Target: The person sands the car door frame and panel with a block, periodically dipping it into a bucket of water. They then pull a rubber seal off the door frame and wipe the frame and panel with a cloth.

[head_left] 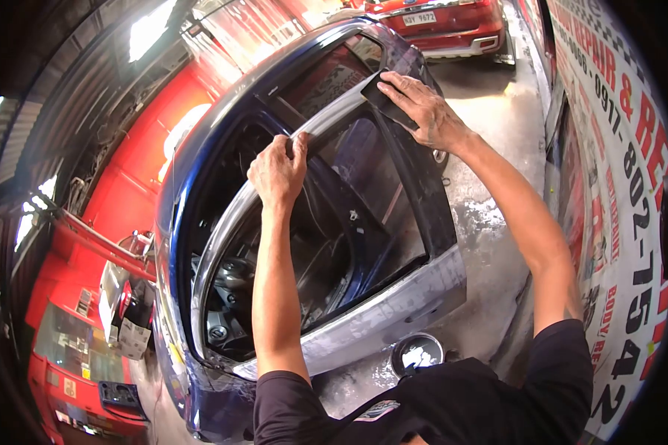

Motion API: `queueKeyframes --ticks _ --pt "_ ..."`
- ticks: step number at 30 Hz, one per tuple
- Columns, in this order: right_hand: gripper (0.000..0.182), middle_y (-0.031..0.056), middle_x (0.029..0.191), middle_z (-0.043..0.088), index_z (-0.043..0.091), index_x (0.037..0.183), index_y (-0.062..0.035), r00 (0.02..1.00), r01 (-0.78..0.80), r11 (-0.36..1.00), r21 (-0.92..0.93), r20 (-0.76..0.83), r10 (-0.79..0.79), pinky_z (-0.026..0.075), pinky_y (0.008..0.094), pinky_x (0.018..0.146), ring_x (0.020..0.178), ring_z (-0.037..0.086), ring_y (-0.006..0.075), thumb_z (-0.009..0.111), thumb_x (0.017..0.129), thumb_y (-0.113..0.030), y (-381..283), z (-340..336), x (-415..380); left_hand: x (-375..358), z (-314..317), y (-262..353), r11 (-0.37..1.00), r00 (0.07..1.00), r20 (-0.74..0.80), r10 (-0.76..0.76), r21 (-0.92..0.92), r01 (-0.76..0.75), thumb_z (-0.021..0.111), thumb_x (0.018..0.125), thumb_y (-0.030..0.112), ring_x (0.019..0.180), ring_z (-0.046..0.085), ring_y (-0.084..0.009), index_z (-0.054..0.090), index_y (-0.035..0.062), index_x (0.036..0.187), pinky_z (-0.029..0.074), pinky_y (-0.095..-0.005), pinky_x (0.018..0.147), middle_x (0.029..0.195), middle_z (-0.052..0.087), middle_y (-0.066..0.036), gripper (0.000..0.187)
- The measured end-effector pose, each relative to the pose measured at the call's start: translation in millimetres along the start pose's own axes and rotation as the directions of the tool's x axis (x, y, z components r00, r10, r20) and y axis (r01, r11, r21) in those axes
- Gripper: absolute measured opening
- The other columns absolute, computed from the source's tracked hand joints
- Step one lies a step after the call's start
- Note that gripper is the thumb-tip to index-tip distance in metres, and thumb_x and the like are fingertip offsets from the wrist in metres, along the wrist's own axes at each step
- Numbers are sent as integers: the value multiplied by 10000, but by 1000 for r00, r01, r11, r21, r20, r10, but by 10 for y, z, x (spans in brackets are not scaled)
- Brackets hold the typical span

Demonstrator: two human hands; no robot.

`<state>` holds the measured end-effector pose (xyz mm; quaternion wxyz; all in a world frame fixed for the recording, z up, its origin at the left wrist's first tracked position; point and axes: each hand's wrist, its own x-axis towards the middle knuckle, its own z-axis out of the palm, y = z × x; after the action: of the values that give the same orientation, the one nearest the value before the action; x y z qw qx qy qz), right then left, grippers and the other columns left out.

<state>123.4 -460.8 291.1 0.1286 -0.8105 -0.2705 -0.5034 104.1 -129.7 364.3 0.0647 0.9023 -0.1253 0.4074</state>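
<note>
A car door (416, 297) stands open in front of me, its skin and window frame sanded to patchy grey and bare metal. My left hand (278, 170) is closed around the top rail of the window frame, fingers over the edge. Farther along, at the upper rear corner of the frame, my right hand (430, 115) presses a black sanding pad (382, 100) against the rail. Its fingers lie over the pad, and the pad's underside is hidden. Behind the door is the blue car body (178, 204).
A round bucket (438, 345) with shiny liquid stands on the floor below the door. Along the right runs a printed banner wall (631, 141). A red car (453, 33) is parked beyond, and another red vehicle (74, 348) is at left.
</note>
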Motion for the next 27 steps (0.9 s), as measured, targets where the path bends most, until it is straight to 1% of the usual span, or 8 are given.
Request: queueKeyframes --ticks 2,5,8,10,17,21,23,27 --pt "730 90 1728 416 521 1596 -86 999 6 998 70 -46 -3 414 472 1291 1583 413 317 612 889 70 64 -13 1 -7 20 11 1000 1000 -8 4 -12 -4 560 1049 654 841 758 -432 760 79 974 554 -540 762 797 749 -186 614" --pt "726 80 1729 419 527 1590 -94 999 39 996 78 9 -40 401 476 1302 1582 415 303 637 891 71 198 -87 -26 -7 35 33 1000 997 -71 20 -4 -20 644 1029 558 762 728 -415 673 72 800 535 -519 708 742 709 -158 537" --pt "698 77 1734 413 500 1612 -107 990 84 994 76 109 -92 391 468 1309 1578 422 302 651 944 26 292 -192 -76 -2 27 33 1000 999 -33 -1 21 2 557 1048 659 803 738 -443 734 66 925 535 -537 726 774 729 -187 632" --pt "704 76 1741 402 455 1645 -126 985 68 983 172 144 -93 388 467 1309 1570 433 307 668 981 -25 304 -286 -75 -3 32 39 1000 999 -42 7 18 -6 559 1047 661 792 734 -441 733 65 921 531 -535 719 768 723 -189 633" --pt "820 48 1756 384 385 1690 -162 986 116 964 240 85 -140 409 439 1285 1522 496 298 720 950 -50 412 -193 96 -14 71 33 1000 996 -90 17 -16 -19 586 1038 651 758 725 -427 741 65 922 524 -517 697 745 703 -195 618" --pt "850 34 1750 399 392 1690 -160 974 94 974 208 183 -133 449 425 1231 1419 576 293 726 918 -32 501 -288 35 0 84 46 1000 995 -94 12 0 -12 594 1035 649 751 727 -420 756 66 946 524 -511 692 742 707 -189 611" --pt "813 27 1736 427 406 1684 -156 974 65 966 251 194 -116 454 427 1221 1334 614 282 702 937 -31 461 -299 43 -18 76 73 1000 990 -141 19 -20 -22 672 1011 544 718 710 -395 657 75 773 513 -498 659 715 681 -144 526" --pt "721 29 1730 437 442 1666 -139 986 87 960 266 116 -121 447 445 1224 1353 596 271 671 986 -64 437 -224 182 -16 94 76 999 989 -147 17 -46 -24 687 1006 528 701 706 -391 675 75 782 513 -485 652 707 677 -137 506"
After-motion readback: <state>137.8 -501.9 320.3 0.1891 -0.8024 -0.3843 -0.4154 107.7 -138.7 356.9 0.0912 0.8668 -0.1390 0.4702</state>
